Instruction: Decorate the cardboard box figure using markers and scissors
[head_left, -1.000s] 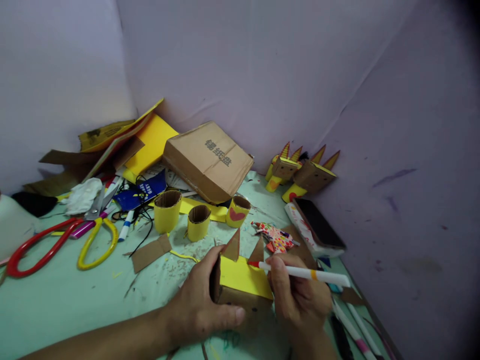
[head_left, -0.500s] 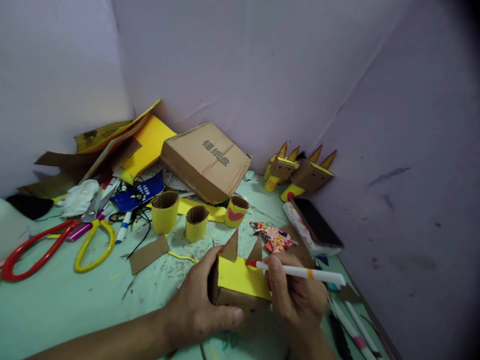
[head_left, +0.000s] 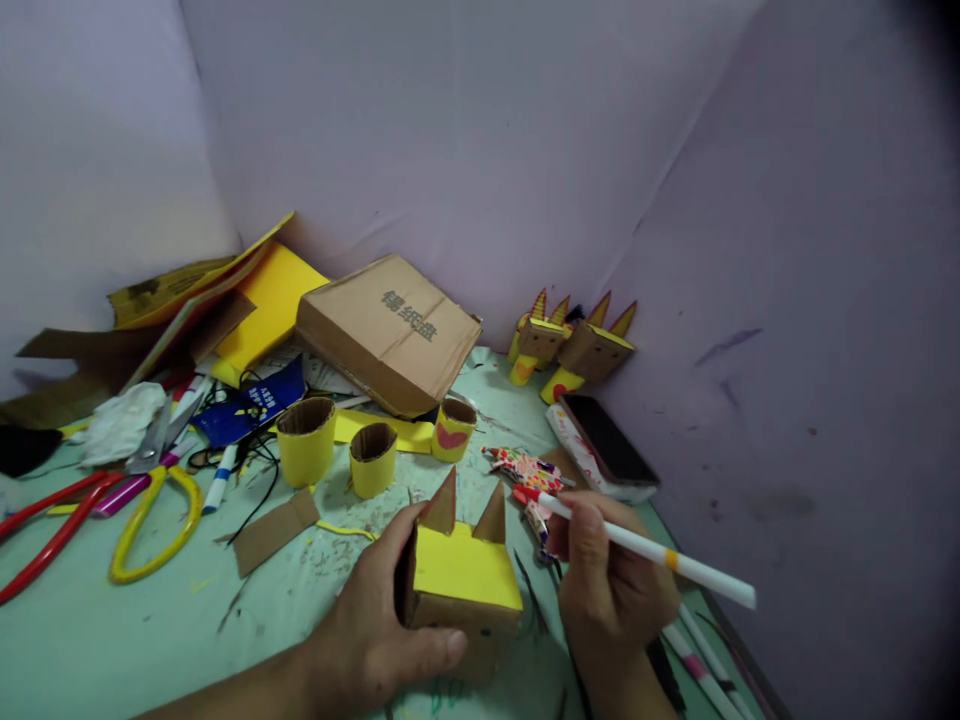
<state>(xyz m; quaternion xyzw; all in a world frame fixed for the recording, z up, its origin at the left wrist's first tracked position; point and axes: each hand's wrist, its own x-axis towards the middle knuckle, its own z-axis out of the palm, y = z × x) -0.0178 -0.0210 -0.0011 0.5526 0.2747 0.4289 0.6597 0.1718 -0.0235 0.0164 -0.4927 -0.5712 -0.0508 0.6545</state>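
Observation:
Gripped from its left side by my left hand [head_left: 375, 620] is a small cardboard box [head_left: 461, 630] with a yellow top and two pointed cardboard ears, the left one edged in red. Dark dots mark its front. My right hand [head_left: 619, 590] pinches a white felt-tip marker [head_left: 660, 555] with a red tip and an orange band. The tip points left, apart from the right ear [head_left: 491, 517]. Beyond the box stand cardboard tubes wrapped in yellow: a wide one [head_left: 306, 445], a smaller one [head_left: 373, 462] and one with a red heart [head_left: 452, 432].
Red-and-yellow-handled scissors [head_left: 157, 520] lie at left beside a cardboard scrap [head_left: 274, 532]. A large cardboard box [head_left: 390, 330] leans at the back. Two finished-looking eared cardboard figures [head_left: 596, 350] stand near the right wall. A phone [head_left: 611, 440] rests on a tissue pack.
My right hand has drawn the marker away from the right ear, to the right. The camera view has shifted slightly; my left hand keeps its grip on the small box.

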